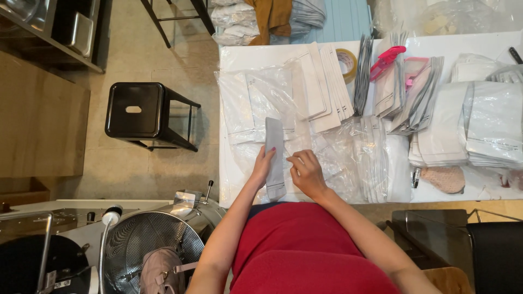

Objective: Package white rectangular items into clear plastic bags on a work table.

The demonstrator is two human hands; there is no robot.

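Here both hands pinch a flat, matte grey rect. pouch.

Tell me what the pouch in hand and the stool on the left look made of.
The grey pouch, held by the left hand and right hand, looks like matte plastic or foil film: flat, thin, dull. The black stool looks like glossy painted metal: it shows sharp reflections and thin legs.
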